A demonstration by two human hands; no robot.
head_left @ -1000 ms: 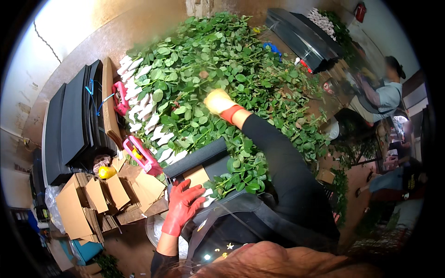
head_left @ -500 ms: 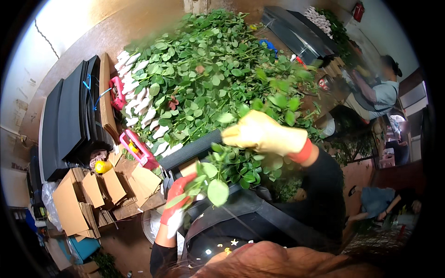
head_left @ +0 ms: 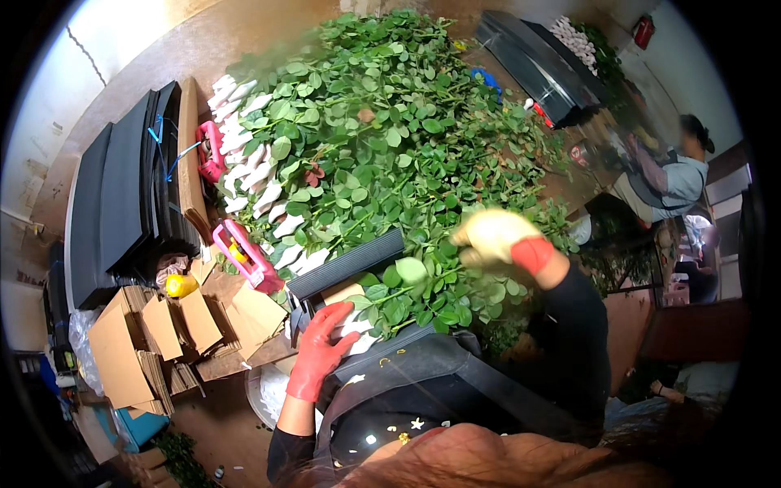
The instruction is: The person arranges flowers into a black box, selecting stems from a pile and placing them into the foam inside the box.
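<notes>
My left hand (head_left: 319, 350), in a red rubber glove, lies with fingers spread over the white-covered heads (head_left: 356, 332) of leafy rose-like stems. These stems (head_left: 415, 302) rest in a black ribbed trough (head_left: 350, 264) right in front of me, beside a piece of cardboard. My right hand (head_left: 498, 237), in a pale yellow glove with a red cuff, hovers over the leaves at the right of the trough. Motion blurs its fingers, and I cannot make out anything in them. Beyond the trough spreads a large heap of similar green stems (head_left: 374, 138), white heads toward the left.
Two pink-handled tools (head_left: 244, 256) lie left of the heap. Black sheets (head_left: 130, 195) stand at the left, above folded cardboard pieces (head_left: 122, 350) and a yellow roll (head_left: 181, 285). A long black box (head_left: 537, 65) sits far right. A co-worker (head_left: 671, 179) is at the right.
The leafy stem that was raised in my left hand now lies in the trough, and the left fingers have spread. My right hand has moved right, away from the trough's edge.
</notes>
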